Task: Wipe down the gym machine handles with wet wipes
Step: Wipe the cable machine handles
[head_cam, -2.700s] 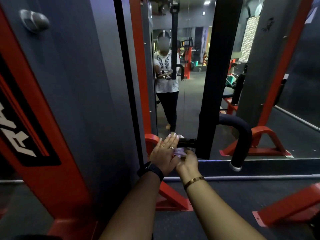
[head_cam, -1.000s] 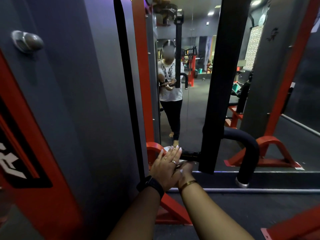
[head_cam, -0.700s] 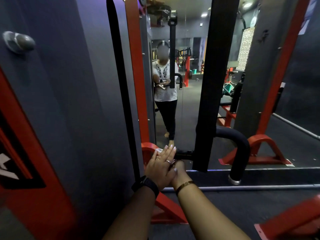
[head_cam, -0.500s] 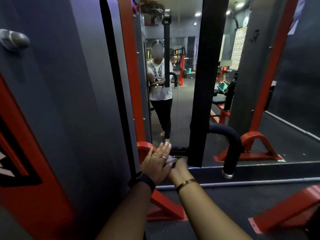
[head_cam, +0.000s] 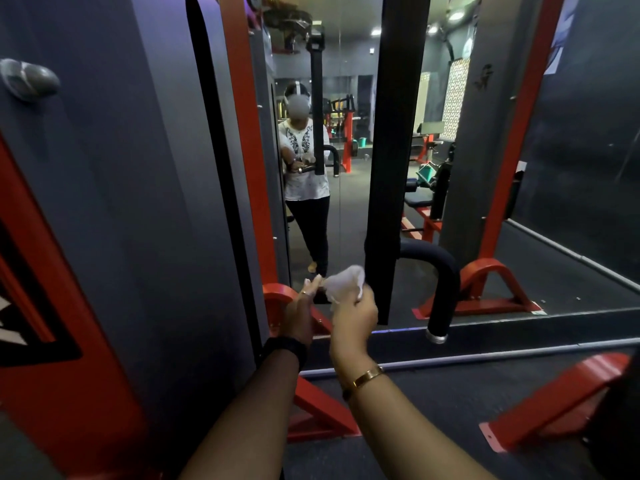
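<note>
right hand (head_cam: pixel 353 315) grips wet wipe (head_cam: pixel 346 285) | left hand (head_cam: pixel 300 318) fingers straight, just beside wet wipe

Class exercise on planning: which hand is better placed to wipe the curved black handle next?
Probably right. The right hand holds the wipe and sits nearer the curved handle; the left hand is farther from it.

Handle (head_cam: pixel 320 298) mostly hidden behind wipe (head_cam: pixel 344 284) and right hand (head_cam: pixel 353 313); only a dark stub shows beside left hand (head_cam: pixel 299 318). Right finger ends buried in wipe. Logo (head_cam: pixel 14 327) cut by left edge, unreadable. Post (head_cam: pixel 394 133) top out of frame. Face in mirror (head_cam: pixel 349 220) blurred.
</note>
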The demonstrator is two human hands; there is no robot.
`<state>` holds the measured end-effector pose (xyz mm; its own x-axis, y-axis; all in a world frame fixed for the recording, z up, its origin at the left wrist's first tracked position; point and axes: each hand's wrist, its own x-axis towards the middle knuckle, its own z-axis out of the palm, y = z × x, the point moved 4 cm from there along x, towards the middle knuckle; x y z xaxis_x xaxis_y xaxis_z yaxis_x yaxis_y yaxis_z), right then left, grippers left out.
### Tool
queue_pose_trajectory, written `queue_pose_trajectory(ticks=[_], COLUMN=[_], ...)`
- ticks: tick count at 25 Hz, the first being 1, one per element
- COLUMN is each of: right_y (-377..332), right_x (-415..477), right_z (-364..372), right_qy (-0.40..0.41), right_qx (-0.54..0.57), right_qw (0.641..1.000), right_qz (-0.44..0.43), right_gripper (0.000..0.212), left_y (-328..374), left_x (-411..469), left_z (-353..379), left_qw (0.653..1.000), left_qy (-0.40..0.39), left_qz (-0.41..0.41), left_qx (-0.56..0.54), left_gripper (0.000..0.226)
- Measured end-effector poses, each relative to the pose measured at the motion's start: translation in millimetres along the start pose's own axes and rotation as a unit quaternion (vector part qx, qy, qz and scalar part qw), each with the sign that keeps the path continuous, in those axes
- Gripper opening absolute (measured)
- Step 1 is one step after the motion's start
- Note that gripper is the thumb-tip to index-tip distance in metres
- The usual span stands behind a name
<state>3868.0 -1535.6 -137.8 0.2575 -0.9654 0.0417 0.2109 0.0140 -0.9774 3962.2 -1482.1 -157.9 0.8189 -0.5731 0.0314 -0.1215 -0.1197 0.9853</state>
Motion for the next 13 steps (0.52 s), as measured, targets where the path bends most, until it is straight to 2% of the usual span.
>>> queue_pose_trajectory(ticks=[1,2,3,4,5,6,7,8,10,12,13], right_y=[-8.6,-12.1,-10.3,-1.3,7.8,12.3,16.7,20.3,24.3,27.0,28.8], right_x=[-1.3,2.5,7.9,14.1,19.8,22.9,21.7,19.7,20.0,21.0,18.3], right_z=[-2.5,-1.9,2.5,8.3,12.1,15.7,21.4,30.5,51.8,67.7,70.9], right_qy=[-0.014,-0.031,-0.061,-0.099,-0.113,-0.096,-0.104,-0.129,-0.159,-0.201,-0.233], right_qx=[-0.086,-0.175,-0.272,-0.378,-0.463,-0.508,-0.535,-0.574,-0.615,-0.604,-0.582], right_qw=[0.985,0.944,0.891,0.836,0.796,0.772,0.758,0.726,0.661,0.618,0.612], right_qz=[-0.151,-0.278,-0.358,-0.384,-0.374,-0.369,-0.359,-0.356,-0.400,-0.462,-0.482], right_gripper=[0.032,0.041,0.052,0.058,0.055,0.047,0.040,0.038,0.032,0.032,0.035], left_y=[5.7,7.9,9.7,9.8,7.9,4.6,1.9,1.4,1.9,1.0,0.3], left_x=[0.3,4.8,6.3,8.0,9.2,11.7,13.7,14.9,17.2,16.4,18.1], left_z=[0.5,0.6,0.7,0.4,-0.1,-1.7,-2.8,-3.3,-4.5,-5.6,-6.3], left_qw=[0.987,0.969,0.948,0.935,0.920,0.911,0.899,0.891,0.886,0.886,0.889], left_qy=[0.027,0.044,0.056,0.069,0.079,0.094,0.106,0.115,0.116,0.123,0.129], left_qz=[-0.039,-0.051,-0.065,-0.077,-0.093,-0.105,-0.117,-0.124,-0.125,-0.116,-0.097], left_qx=[-0.154,-0.239,-0.307,-0.341,-0.373,-0.386,-0.408,-0.422,-0.430,-0.433,-0.429], left_gripper=[0.049,0.052,0.055,0.056,0.057,0.056,0.055,0.053,0.045,0.027,0.018])
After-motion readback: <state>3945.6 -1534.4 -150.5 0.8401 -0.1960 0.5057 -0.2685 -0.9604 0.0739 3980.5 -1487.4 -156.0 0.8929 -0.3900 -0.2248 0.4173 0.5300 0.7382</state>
